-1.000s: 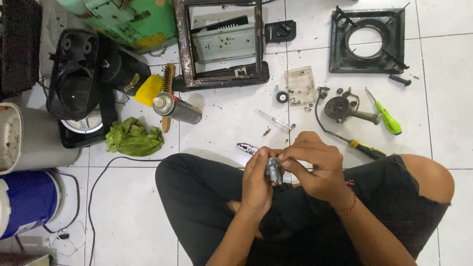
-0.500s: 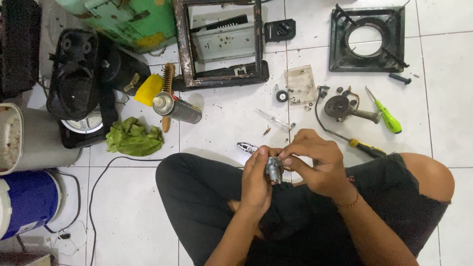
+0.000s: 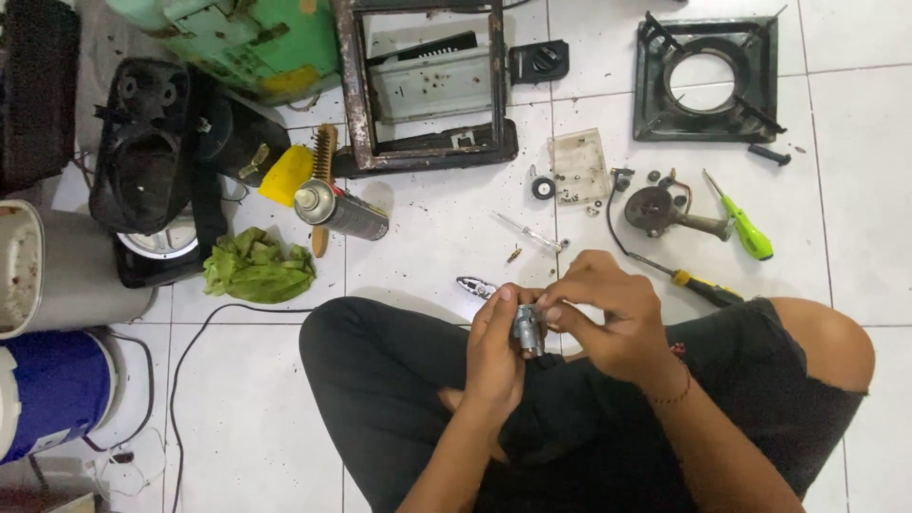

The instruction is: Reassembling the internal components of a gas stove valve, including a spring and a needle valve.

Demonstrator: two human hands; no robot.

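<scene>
I saw the left hand point(image 3: 496, 353) curled round a small grey metal part point(image 3: 528, 332) over the lap, right hand point(image 3: 608, 318) pinching its top with bent fingers, white tiled floor point(image 3: 427, 237) strewn with screwdrivers, spray can point(image 3: 340, 210), green rag point(image 3: 256, 268), stove frame point(image 3: 708, 81).
</scene>
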